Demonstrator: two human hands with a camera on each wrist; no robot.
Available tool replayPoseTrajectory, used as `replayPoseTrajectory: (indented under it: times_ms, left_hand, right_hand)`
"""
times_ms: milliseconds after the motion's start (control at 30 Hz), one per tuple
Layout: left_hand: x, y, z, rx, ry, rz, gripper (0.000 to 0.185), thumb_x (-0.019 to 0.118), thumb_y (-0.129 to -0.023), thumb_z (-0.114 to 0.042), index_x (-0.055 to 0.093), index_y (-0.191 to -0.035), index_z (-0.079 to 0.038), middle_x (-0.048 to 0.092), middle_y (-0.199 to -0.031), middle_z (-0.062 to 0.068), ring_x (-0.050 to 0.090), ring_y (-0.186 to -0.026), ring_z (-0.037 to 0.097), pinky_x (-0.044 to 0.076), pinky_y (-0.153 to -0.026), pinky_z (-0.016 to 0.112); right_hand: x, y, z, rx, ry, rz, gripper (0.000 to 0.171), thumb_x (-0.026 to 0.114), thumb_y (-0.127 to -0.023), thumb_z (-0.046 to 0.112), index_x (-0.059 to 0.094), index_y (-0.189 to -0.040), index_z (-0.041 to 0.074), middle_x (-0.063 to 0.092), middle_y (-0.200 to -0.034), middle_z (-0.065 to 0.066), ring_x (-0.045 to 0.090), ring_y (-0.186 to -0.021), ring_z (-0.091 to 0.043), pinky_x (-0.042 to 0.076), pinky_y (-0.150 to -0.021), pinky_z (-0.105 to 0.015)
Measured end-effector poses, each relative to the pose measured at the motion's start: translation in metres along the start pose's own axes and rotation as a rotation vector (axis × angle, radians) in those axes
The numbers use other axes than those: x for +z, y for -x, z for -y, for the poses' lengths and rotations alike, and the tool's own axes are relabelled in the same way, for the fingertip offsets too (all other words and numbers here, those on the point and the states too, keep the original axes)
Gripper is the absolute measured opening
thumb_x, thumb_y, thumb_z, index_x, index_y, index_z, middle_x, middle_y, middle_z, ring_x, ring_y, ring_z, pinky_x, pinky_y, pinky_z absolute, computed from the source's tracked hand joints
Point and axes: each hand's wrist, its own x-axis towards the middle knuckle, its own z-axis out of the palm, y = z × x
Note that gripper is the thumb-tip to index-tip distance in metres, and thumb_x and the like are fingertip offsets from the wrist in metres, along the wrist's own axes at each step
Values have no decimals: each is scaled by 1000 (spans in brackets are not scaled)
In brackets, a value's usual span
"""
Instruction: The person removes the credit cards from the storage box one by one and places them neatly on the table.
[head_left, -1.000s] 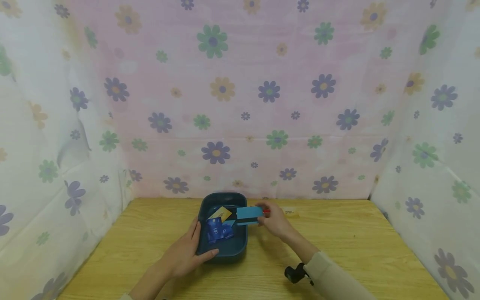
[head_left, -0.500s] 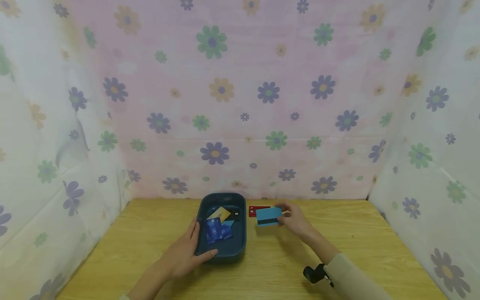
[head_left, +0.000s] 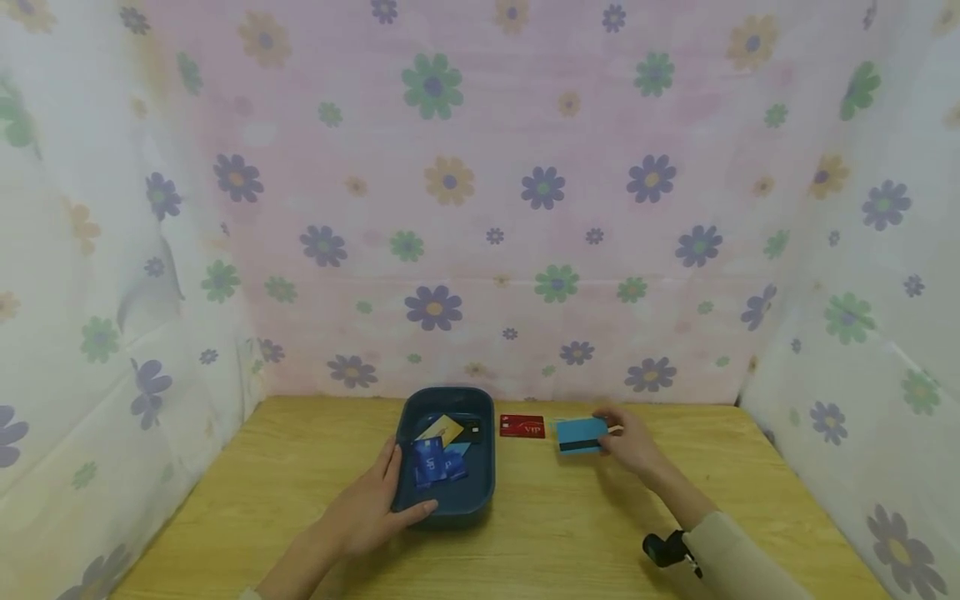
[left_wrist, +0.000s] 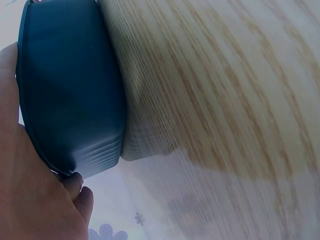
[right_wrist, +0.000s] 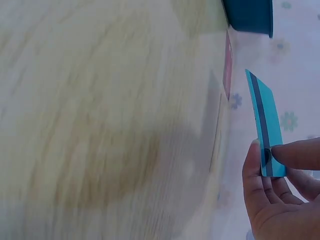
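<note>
My left hand (head_left: 360, 508) grips the near left corner of a dark blue plastic bin (head_left: 459, 497), the thumb lying over its front rim and the fingers along its left side. In the bin lie several cards: a yellow card (head_left: 442, 429), a black card (head_left: 470, 432) and blue VIP cards (head_left: 430, 458). To the right of the bin, my right hand (head_left: 636, 446) pinches a light blue card (head_left: 577, 435) between thumb and fingers. Its dark stripe faces me, and in the right wrist view the card (right_wrist: 269, 117) is tilted above the table.
A red VIP card (head_left: 522, 427) lies flat on the wooden table (head_left: 540, 533), just right of the bin. Another flat card shows edge-on in the right wrist view, mostly hidden behind the blue card in the head view. Flowered cloth (head_left: 495, 200) encloses the back and sides.
My right hand has carried the light blue card rightward from over the bin's right rim, past the red card, which is now uncovered. The left hand and bin have stayed in place.
</note>
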Motion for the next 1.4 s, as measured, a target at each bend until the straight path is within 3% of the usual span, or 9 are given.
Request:
replayPoseTrajectory:
  times_ms: [400,1200,1400]
  left_hand:
    - [1,-2,0,7,3,-11,118,53,-88,-81,14,-162,2,6,-171,20,33,-147,47,37,-113,61]
    - [5,-2,2,-9,-4,-10,118,53,-87,-81,15,-162,2,6,-171,19,31,-148,47,36,-113,62]
    - [4,-1,2,-14,-3,-4,119,52,-87,-83,15,-163,1,6,-171,18,31,-148,47,36,-113,62]
  right_hand:
    - [-31,2,-6,19,49,-22,45,49,-96,-13,45,-141,-16,46,-128,-37,63,-97,-35,60,-79,-46]
    - [-54,-7,-33,137,146,-72,55,45,-89,-13,43,-144,-16,44,-130,-39,58,-84,-29,56,-66,-37]
    - [-54,-12,-38,134,188,-93,51,51,-90,-11,46,-140,-16,46,-129,-39,63,-83,-30,57,-66,-35]
